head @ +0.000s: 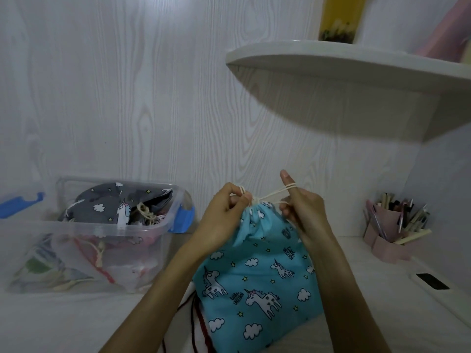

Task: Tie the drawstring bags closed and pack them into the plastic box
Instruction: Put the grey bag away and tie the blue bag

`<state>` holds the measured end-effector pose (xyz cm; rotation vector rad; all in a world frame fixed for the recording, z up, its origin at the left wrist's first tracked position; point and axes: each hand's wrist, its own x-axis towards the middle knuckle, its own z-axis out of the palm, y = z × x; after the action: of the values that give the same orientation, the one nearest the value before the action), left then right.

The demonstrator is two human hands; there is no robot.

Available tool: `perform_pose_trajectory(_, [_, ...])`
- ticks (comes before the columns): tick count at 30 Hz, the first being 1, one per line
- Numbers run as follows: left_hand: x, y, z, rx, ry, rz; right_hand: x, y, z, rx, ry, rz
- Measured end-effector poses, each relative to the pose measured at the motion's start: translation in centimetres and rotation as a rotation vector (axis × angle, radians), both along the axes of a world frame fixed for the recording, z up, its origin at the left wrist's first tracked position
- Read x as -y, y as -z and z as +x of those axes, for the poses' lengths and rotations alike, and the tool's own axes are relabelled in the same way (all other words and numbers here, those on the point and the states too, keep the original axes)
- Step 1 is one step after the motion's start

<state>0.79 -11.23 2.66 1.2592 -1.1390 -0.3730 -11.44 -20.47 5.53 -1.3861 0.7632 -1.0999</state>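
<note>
Right now both hands pinch the cream cord point(270, 194) at the gathered mouth of the blue unicorn bag point(257, 273): left hand point(224, 215), right hand point(303, 207).

Blue drawstring bag point(257, 284), printed with white unicorns, clouds and stars, stands lower centre of the frame, its mouth gathered shut at the top. Cream drawstring point(270, 194) runs out from the gathered neck in taut strands. Clear plastic box point(84, 235) sits at left of the frame, lid off, blue clasps at its ends. A grey unicorn-print bag point(112, 207) lies on top inside it, above other bags seen dimly through the wall.
</note>
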Motion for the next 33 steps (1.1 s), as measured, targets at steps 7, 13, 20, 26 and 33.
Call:
perform_pose_trajectory(7, [-0.7, 0.0, 1.8, 0.177, -0.129, 0.013, 3.0, 1.0, -2.5, -0.717, 0.196, -0.410])
perform_pose_trajectory(13, [-0.5, 0.8, 1.4, 0.319, -0.123, 0.061, 1.7, -0.8, -3.2, -0.741, -0.072, -0.615])
perform_pose_trajectory(20, [-1.0, 0.7, 0.7, 0.352, 0.056, 0.040, 0.2, -0.3, -2.0, -0.936, -0.745, -0.457])
perform_pose_trajectory(26, [-0.8, 0.7, 0.9, 0.330, 0.052, 0.022, 1.0, 0.1, -2.3, -0.835, -0.644, -0.441])
perform_pose_trajectory(33, [-0.9, 0.6, 1.6, 0.238, -0.097, -0.016, 1.2, -0.5, -3.4, -0.404, -0.454, -0.410])
